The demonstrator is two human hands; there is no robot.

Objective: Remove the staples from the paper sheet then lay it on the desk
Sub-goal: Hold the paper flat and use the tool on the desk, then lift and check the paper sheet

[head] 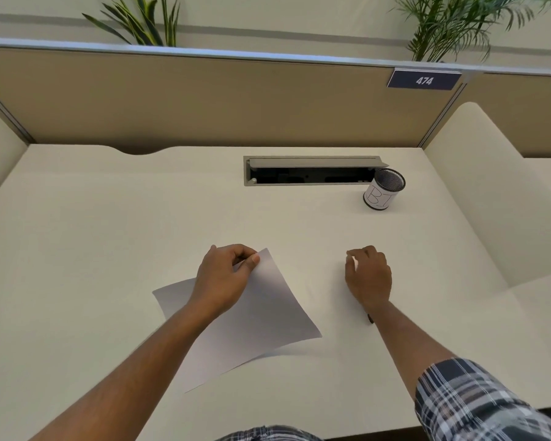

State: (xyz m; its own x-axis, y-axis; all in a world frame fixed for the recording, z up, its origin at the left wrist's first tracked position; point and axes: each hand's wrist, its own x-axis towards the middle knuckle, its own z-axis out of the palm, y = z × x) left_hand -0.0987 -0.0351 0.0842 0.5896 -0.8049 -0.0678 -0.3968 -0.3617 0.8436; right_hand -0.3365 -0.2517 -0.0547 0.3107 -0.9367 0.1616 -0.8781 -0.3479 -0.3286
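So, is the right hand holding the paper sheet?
No, the right hand is beside the paper sheet and apart from it; only the left hand pinches its far corner.

Office cubicle: numbered partition (423,80) (474); desk (109,218).

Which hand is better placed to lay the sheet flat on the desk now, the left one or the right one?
Left. The left hand already pinches the sheet at its raised far corner. The right hand is apart from it, over the desk.
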